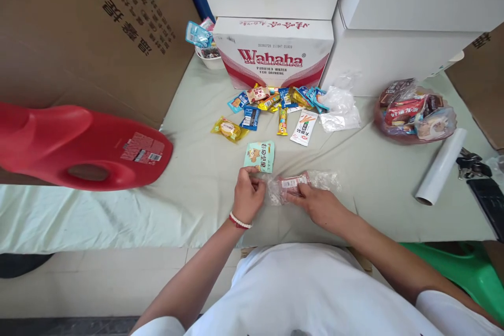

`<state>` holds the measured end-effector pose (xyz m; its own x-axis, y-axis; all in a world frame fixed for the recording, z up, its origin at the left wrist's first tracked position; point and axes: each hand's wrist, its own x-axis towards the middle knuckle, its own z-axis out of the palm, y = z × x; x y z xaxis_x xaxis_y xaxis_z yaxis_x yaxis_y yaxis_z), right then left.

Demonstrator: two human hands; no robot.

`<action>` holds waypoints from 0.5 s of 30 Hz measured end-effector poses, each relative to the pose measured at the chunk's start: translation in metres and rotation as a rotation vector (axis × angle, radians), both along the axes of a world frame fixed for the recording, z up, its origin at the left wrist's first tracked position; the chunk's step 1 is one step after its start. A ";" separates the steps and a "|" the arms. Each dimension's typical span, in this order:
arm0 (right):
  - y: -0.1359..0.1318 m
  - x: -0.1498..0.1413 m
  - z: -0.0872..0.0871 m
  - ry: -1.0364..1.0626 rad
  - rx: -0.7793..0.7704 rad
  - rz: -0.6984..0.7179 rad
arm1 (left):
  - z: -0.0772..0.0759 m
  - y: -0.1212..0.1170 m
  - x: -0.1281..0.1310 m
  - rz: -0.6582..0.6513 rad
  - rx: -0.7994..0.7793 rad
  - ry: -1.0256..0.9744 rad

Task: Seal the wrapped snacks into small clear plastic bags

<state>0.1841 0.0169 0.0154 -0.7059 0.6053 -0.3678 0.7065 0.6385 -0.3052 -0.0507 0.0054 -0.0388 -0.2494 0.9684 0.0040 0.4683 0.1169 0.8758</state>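
Observation:
My left hand [249, 197], with a white and red bead bracelet at its wrist, has its fingers curled. Its index finger lies over the lower edge of a pale green snack packet [260, 155] with a cartoon animal on it. Close by the left thumb is the end of a clear plastic bag [325, 179]. My right hand [317, 205] is closed on a pink packet [292, 182] with a barcode label, which shows within the clear plastic. A yellow-wrapped snack [229, 129], a white packet [304, 127] and a thin yellow stick snack [282, 121] lie beyond my hands.
More small snacks [271, 101] lie against a Wahaha water box [275, 58]. Crumpled clear bags [340, 107] and a filled snack bag [417, 113] are to the right, near a white roll [441, 168], keys [470, 164] and phone [488, 205]. A red jug [90, 147] stands left.

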 end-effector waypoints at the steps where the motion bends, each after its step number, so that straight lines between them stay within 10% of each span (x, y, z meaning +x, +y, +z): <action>1: -0.001 -0.001 0.000 0.000 0.004 -0.013 | 0.006 0.001 -0.001 0.008 -0.076 -0.019; 7: -0.001 -0.002 -0.001 0.040 -0.020 -0.076 | 0.035 -0.006 0.002 -0.175 -0.194 0.232; 15: 0.000 -0.001 -0.008 0.215 -0.081 -0.102 | 0.045 -0.021 0.051 -0.251 -0.105 -0.181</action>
<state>0.1833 0.0170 0.0079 -0.7103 0.6519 -0.2655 0.6790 0.5351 -0.5027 0.0001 -0.0154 0.0060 0.0094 0.9925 -0.1217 0.3320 0.1117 0.9366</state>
